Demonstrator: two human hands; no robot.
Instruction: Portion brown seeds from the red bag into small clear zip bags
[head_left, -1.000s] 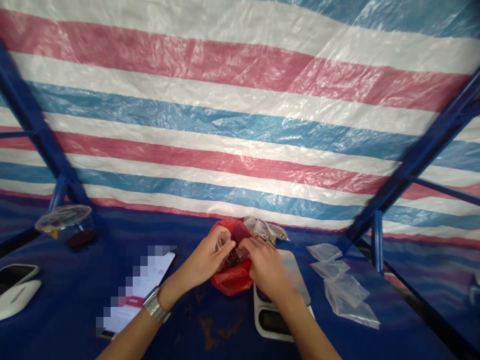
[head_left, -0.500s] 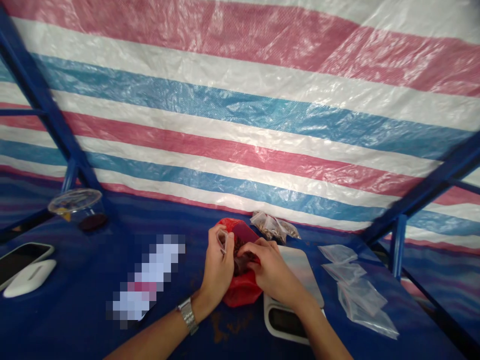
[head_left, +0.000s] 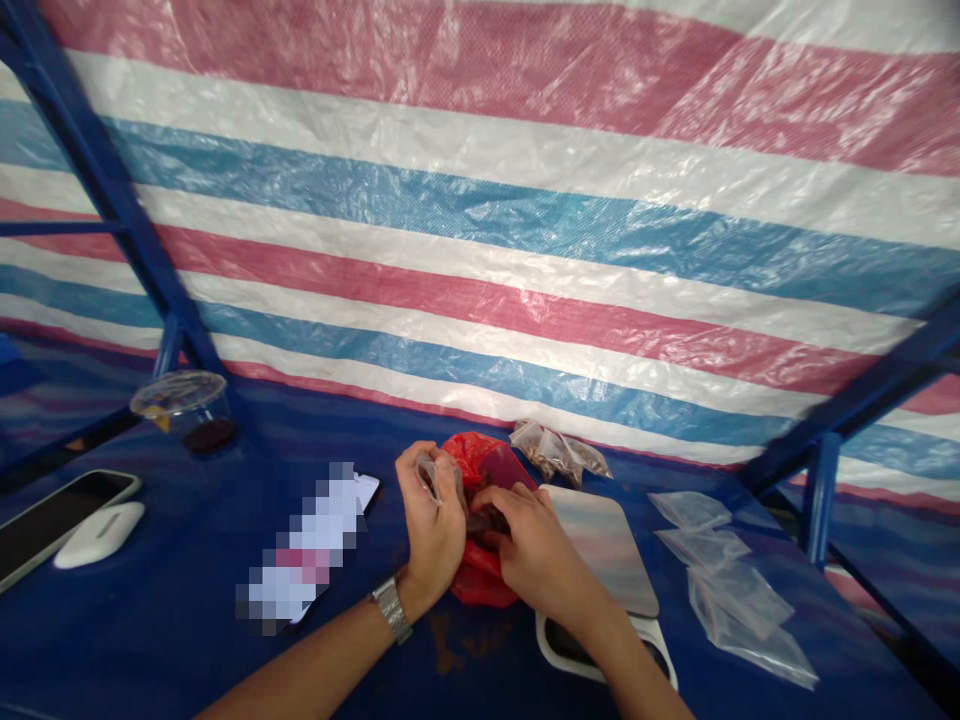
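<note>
My left hand (head_left: 433, 530), with a metal watch on its wrist, is closed around a small clear plastic bag (head_left: 430, 472) at the left edge of an open red plastic bag (head_left: 484, 580). Dark brown bits lie inside the red bag; their kind is too small to make out. My right hand (head_left: 536, 550) reaches into it from the right, fingers bent and pressed together among the bits. What those fingertips hold is hidden. Under the right forearm sits a white kitchen scale (head_left: 600, 545) with a metal plate.
Several flat zip bags (head_left: 739, 590) lie right of the scale, and filled zip bags (head_left: 559, 452) behind it. Leftward are a lit phone (head_left: 315, 550), a white earphone case (head_left: 100, 535), a dark phone (head_left: 64, 520) and a clear plastic cup (head_left: 191, 408). Striped sheeting (head_left: 480, 250) hangs behind.
The view has shifted slightly, so the table things appear further right. My left hand with the clear bag has moved a little left relative to the red bag. The right fingers stay inside it.
</note>
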